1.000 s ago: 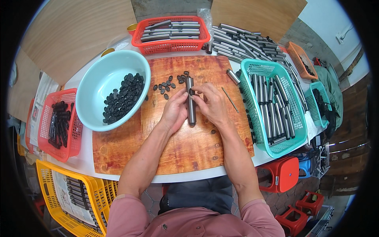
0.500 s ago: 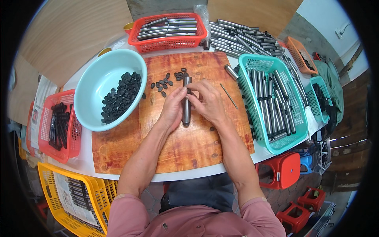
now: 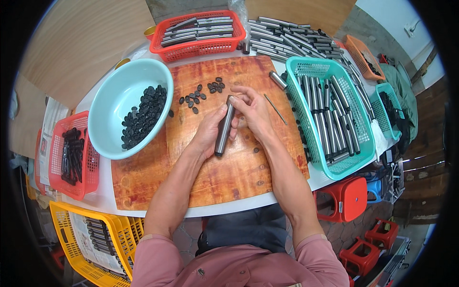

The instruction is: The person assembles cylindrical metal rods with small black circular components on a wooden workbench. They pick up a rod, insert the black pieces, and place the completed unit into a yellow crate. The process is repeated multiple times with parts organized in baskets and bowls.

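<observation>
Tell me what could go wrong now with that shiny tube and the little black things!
The tilted metal tube looks smooth, so it might slip from the left hand. The loose black oval pieces lie near the hands, so a bump could scatter them. The thin rod beside the right hand might roll if knocked.

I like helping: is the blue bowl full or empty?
Partly full: black pieces cover one side of the blue bowl; elsewhere it's bare.
</observation>
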The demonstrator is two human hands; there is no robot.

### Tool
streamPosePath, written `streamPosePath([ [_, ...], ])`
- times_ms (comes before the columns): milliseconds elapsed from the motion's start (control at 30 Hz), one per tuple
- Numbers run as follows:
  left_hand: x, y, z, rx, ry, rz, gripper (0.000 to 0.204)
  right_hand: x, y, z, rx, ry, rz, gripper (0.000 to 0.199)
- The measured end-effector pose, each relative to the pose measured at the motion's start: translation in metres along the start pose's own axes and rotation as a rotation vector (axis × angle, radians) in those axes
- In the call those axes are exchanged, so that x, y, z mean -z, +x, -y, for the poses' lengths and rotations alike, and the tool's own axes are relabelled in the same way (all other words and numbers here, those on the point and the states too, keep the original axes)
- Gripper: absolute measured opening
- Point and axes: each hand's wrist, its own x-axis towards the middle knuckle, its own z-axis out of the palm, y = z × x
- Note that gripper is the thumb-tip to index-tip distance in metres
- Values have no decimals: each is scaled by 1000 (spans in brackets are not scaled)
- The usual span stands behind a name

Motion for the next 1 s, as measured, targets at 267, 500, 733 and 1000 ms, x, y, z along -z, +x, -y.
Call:
streamPosePath([
  [267,1,-1,-4,37,-19,15,33,0,-3,7,25,69,42,45],
  [500,5,0,-2,62,15,31,35,2,1,-3,18,46,43,47],
  [733,-5,-3,0,-31,200,-32,43,1,-1,4,9,91,40,49],
  [1000,-13,2,6,-101,230,-82,47,6,0,5,90,176,33,49],
])
